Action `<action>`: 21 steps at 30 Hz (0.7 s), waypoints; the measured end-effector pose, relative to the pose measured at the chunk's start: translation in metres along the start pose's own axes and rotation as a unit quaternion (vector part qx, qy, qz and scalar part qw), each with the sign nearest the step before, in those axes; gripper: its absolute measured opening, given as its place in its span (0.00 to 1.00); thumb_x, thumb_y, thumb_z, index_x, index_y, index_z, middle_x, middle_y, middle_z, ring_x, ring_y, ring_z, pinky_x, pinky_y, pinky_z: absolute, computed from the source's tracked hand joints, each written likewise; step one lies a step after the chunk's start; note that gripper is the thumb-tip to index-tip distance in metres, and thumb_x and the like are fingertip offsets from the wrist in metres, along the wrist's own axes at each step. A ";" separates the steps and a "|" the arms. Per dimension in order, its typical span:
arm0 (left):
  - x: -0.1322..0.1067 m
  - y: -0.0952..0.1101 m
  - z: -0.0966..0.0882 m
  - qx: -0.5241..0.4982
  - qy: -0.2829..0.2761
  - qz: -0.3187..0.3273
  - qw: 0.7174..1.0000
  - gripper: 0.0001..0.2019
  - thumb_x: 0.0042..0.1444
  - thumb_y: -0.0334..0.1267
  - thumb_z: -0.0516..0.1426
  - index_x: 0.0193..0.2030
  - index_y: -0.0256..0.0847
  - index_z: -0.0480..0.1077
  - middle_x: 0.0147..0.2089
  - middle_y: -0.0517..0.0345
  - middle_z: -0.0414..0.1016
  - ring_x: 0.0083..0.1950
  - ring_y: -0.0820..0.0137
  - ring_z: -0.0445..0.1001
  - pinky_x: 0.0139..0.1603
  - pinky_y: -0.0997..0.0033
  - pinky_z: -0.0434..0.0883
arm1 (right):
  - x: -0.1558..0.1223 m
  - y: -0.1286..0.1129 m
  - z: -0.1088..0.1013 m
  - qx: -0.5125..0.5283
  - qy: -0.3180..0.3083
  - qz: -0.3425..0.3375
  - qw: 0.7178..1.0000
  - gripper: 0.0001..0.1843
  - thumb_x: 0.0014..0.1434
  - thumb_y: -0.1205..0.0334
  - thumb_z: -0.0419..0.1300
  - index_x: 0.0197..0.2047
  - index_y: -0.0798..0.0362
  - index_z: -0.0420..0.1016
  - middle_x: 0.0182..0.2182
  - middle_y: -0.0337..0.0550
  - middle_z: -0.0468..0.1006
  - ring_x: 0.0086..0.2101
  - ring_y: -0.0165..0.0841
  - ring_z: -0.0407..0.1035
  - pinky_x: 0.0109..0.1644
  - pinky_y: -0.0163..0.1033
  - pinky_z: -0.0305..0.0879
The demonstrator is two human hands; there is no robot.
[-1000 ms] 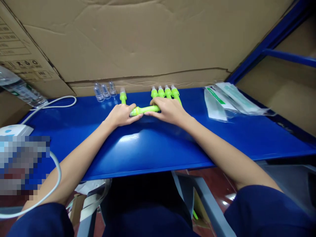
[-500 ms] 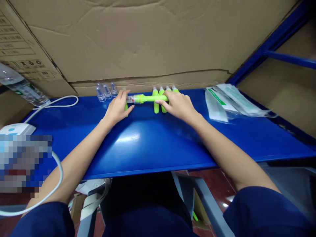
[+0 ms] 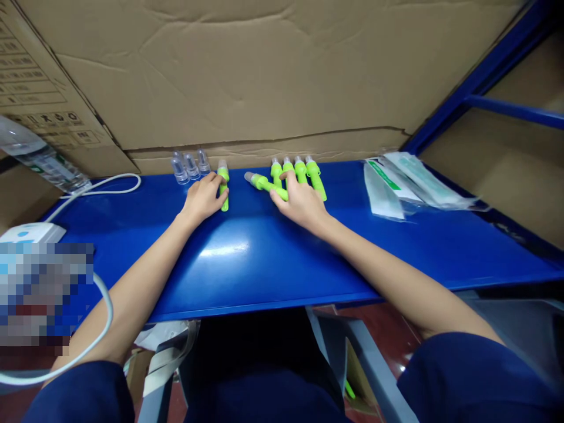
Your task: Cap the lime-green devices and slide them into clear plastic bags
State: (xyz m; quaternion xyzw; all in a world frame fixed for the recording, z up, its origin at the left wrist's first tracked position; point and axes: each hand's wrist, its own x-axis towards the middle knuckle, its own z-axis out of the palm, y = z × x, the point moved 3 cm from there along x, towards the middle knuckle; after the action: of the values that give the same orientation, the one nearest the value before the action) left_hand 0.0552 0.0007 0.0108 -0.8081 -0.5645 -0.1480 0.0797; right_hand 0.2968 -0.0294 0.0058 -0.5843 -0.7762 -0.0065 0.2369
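Note:
My left hand (image 3: 200,198) lies on the blue shelf (image 3: 247,258), its fingers curled round a lone lime-green pen-shaped device (image 3: 224,189) with a clear tip. My right hand (image 3: 302,204) pinches the near end of another green device (image 3: 263,184), which lies slanted with its clear tip pointing far left. Just beyond the right hand, several more green devices (image 3: 301,170) lie side by side, tips toward the cardboard. Three clear caps (image 3: 191,165) stand upright left of my left hand.
A cardboard wall (image 3: 264,76) closes the back of the shelf. Sealed white-and-green pouches (image 3: 396,182) lie at the right. A white cable (image 3: 101,188), a white device (image 3: 26,233) and a plastic bottle (image 3: 39,155) sit at the left. A blue frame post (image 3: 476,70) rises at the right.
The green device both hands held level near the cardboard has come down slanted beside the row. My left hand let go of it and moved onto the lone green device.

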 end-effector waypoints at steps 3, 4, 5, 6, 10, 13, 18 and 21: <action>0.000 -0.001 0.000 0.007 0.003 0.002 1.000 0.17 0.66 0.42 0.50 0.53 0.38 0.73 0.54 0.45 0.76 0.53 0.55 0.77 0.49 0.61 0.74 | -0.006 -0.009 0.009 0.031 -0.024 -0.023 0.999 0.28 0.69 0.48 0.50 0.65 0.57 0.58 0.33 0.55 0.77 0.38 0.53 0.77 0.40 0.53 0.70; 0.000 -0.001 0.000 0.008 0.005 0.003 1.000 0.17 0.66 0.43 0.50 0.53 0.38 0.74 0.54 0.45 0.76 0.53 0.55 0.78 0.48 0.61 0.74 | -0.009 -0.012 0.012 0.033 -0.048 -0.019 0.998 0.29 0.68 0.50 0.52 0.66 0.58 0.57 0.34 0.55 0.78 0.38 0.53 0.77 0.40 0.52 0.70; 0.000 -0.002 0.000 0.009 0.006 0.004 1.000 0.17 0.66 0.43 0.50 0.53 0.38 0.74 0.54 0.45 0.76 0.53 0.56 0.78 0.48 0.61 0.74 | -0.011 -0.016 0.013 0.032 -0.075 -0.013 0.997 0.30 0.66 0.52 0.53 0.67 0.58 0.56 0.34 0.54 0.78 0.39 0.53 0.77 0.40 0.51 0.70; 0.000 -0.002 0.000 0.010 0.008 0.005 1.000 0.17 0.66 0.43 0.50 0.53 0.39 0.74 0.54 0.46 0.76 0.53 0.56 0.78 0.48 0.62 0.74 | -0.013 -0.021 0.013 0.032 -0.100 -0.009 0.994 0.31 0.65 0.54 0.53 0.67 0.59 0.55 0.34 0.54 0.79 0.39 0.53 0.78 0.40 0.51 0.70; -0.001 -0.002 0.001 0.011 0.010 0.008 1.000 0.16 0.66 0.43 0.51 0.52 0.40 0.74 0.54 0.47 0.76 0.52 0.57 0.78 0.47 0.63 0.74 | -0.017 -0.033 0.010 0.045 -0.140 -0.029 0.989 0.33 0.67 0.50 0.52 0.68 0.58 0.53 0.35 0.51 0.80 0.39 0.49 0.78 0.40 0.46 0.68; -0.001 -0.001 0.001 0.011 0.012 0.009 1.000 0.16 0.65 0.43 0.50 0.52 0.40 0.74 0.54 0.47 0.76 0.52 0.57 0.78 0.46 0.64 0.74 | -0.015 -0.033 0.003 0.041 -0.140 -0.051 0.988 0.34 0.66 0.45 0.55 0.66 0.59 0.56 0.34 0.48 0.80 0.36 0.45 0.77 0.37 0.42 0.65; 0.000 0.001 0.000 0.014 0.001 0.003 1.000 0.17 0.66 0.42 0.50 0.53 0.39 0.74 0.54 0.46 0.76 0.51 0.56 0.78 0.45 0.63 0.74 | -0.015 -0.033 -0.001 0.083 -0.175 -0.122 0.973 0.25 0.63 0.55 0.61 0.60 0.56 0.63 0.32 0.40 0.79 0.32 0.37 0.74 0.34 0.37 0.59; 0.000 0.001 0.000 0.013 -0.002 0.004 1.000 0.17 0.66 0.43 0.50 0.54 0.39 0.74 0.54 0.45 0.75 0.51 0.55 0.78 0.45 0.61 0.74 | -0.016 -0.034 0.007 0.109 -0.187 -0.161 0.963 0.19 0.66 0.59 0.59 0.58 0.55 0.65 0.36 0.42 0.80 0.36 0.35 0.74 0.36 0.36 0.61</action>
State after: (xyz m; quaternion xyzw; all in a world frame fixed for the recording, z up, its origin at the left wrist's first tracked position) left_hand 0.0562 -0.0002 0.0109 -0.8098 -0.5630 -0.1385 0.0898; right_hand 0.2665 -0.0533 0.0029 -0.4128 -0.8865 0.1501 0.1455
